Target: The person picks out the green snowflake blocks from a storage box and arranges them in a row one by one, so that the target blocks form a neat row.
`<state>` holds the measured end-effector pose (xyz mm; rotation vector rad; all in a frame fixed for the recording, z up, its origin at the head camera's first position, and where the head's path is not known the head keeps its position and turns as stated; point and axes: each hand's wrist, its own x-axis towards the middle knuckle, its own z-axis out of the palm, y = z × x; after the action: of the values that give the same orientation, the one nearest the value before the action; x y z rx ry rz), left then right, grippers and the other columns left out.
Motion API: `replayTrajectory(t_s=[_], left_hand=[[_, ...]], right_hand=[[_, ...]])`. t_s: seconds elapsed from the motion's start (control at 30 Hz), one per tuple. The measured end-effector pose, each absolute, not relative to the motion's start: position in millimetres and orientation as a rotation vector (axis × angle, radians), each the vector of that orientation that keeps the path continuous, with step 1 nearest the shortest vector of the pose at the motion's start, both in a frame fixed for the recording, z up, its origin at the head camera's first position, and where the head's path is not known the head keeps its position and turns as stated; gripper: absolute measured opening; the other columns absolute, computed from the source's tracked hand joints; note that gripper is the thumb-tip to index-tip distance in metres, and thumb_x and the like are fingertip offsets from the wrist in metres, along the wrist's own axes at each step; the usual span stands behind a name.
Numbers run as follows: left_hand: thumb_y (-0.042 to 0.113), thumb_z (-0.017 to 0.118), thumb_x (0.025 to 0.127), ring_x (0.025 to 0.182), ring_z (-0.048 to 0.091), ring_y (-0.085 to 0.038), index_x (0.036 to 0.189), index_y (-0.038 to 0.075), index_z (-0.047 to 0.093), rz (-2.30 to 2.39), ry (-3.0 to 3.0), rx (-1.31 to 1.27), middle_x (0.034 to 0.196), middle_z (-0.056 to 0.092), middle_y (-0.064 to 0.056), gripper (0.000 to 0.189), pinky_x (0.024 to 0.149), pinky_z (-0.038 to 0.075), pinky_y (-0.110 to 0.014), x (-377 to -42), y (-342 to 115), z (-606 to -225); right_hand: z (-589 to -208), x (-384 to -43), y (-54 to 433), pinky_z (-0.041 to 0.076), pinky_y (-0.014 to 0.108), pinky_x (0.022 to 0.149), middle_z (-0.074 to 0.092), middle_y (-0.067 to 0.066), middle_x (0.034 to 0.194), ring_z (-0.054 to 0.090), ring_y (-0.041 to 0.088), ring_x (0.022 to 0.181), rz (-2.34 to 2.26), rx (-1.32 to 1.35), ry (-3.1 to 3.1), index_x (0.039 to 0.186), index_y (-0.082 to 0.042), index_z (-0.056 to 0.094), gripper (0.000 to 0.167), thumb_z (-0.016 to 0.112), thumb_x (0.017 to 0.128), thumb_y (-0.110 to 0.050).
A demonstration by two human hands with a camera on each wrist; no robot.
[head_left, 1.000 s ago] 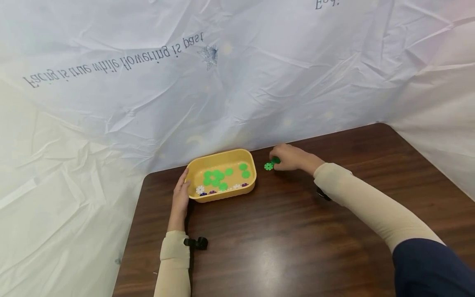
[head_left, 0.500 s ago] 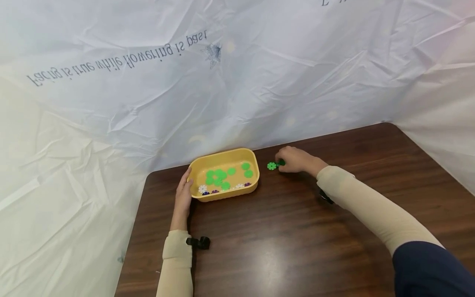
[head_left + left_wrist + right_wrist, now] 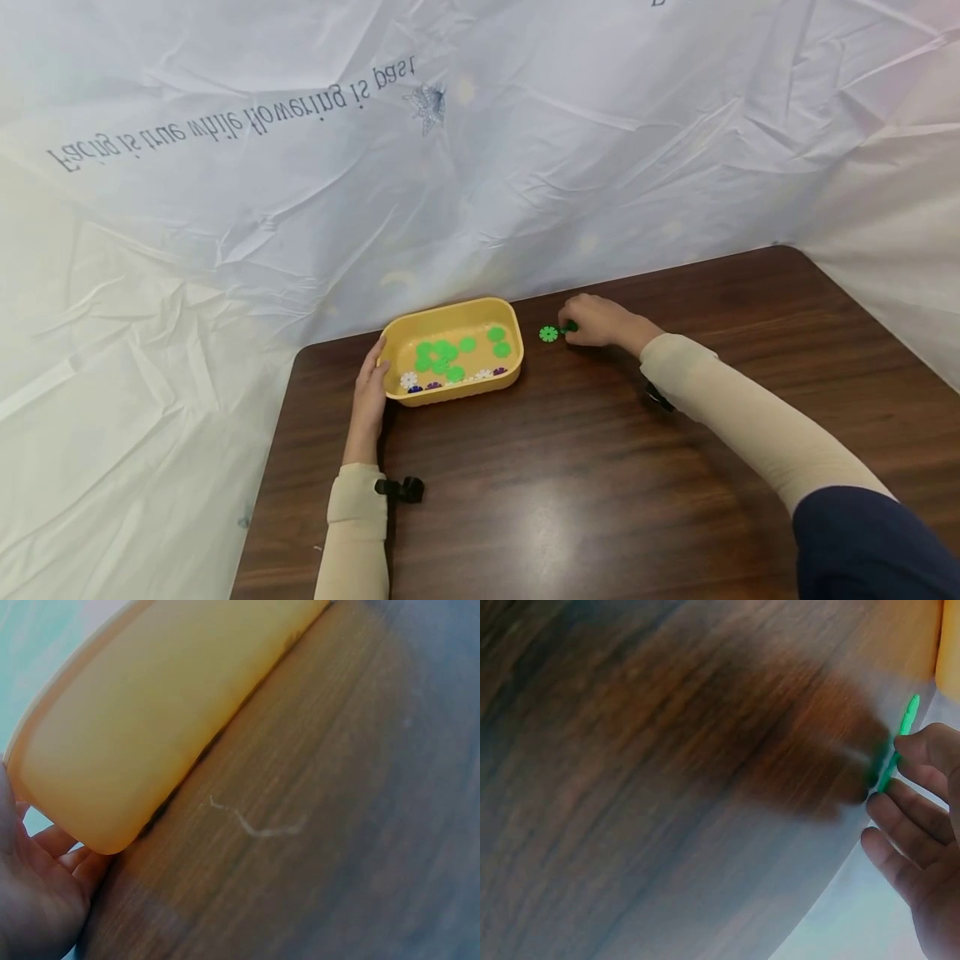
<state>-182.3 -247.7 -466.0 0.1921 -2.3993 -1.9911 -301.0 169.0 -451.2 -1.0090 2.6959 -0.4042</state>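
Note:
In the head view my left hand (image 3: 369, 396) grips the left end of a yellow plastic tray (image 3: 450, 317), its thumb at the rim. The left wrist view has the fingers (image 3: 64, 851) at the outside of the tray's corner. Several green snowflake discs (image 3: 442, 350) lie in the tray, with white discs (image 3: 408, 380) and purple ones along the near wall. Right of the tray, my right hand (image 3: 600, 321) pinches green snowflake discs (image 3: 548, 333), one bright and one darker. In the right wrist view the green plastic (image 3: 907, 724) shows edge-on between thumb and fingers, close over the table.
The dark wooden table (image 3: 600, 467) runs up to a white printed cloth (image 3: 480, 167) hanging behind the tray. Cloth also hangs at the left and right sides. A black wrist camera (image 3: 405, 490) is strapped to the left sleeve.
Over the last second the right hand has moved slightly right, away from the tray, with the green discs. The left hand keeps its hold on the tray, and the head view has shifted a little.

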Motion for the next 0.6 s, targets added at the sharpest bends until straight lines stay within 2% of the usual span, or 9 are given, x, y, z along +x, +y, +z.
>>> replayTrajectory(t_s=[0.23, 0.6], left_hand=[[0.018, 0.037, 0.115, 0.161, 0.012, -0.026, 0.168, 0.017, 0.033, -1.966, -2.390, 0.180, 0.175, 0.021, -0.003, 0.053, 0.127, 0.014, -0.051, -195, -260, -495], [0.023, 0.038, 0.115, 0.160, 0.014, -0.026, 0.167, 0.020, 0.035, -1.958, -2.384, 0.178, 0.174, 0.023, -0.001, 0.052, 0.126, 0.016, -0.052, -194, -259, -496]], right_hand=[[-448, -305, 166, 0.057, 0.048, 0.087, 0.072, 0.015, 0.113, 0.069, 0.033, 0.104, -0.403, -0.996, 2.660, 0.110, -0.001, 0.078, 0.016, 0.074, 0.098, -0.009], [-445, -301, 159, 0.057, 0.046, 0.081, 0.072, 0.012, 0.110, 0.068, 0.027, 0.095, -0.426, -0.941, 2.750, 0.109, -0.004, 0.078, 0.014, 0.073, 0.099, -0.013]])
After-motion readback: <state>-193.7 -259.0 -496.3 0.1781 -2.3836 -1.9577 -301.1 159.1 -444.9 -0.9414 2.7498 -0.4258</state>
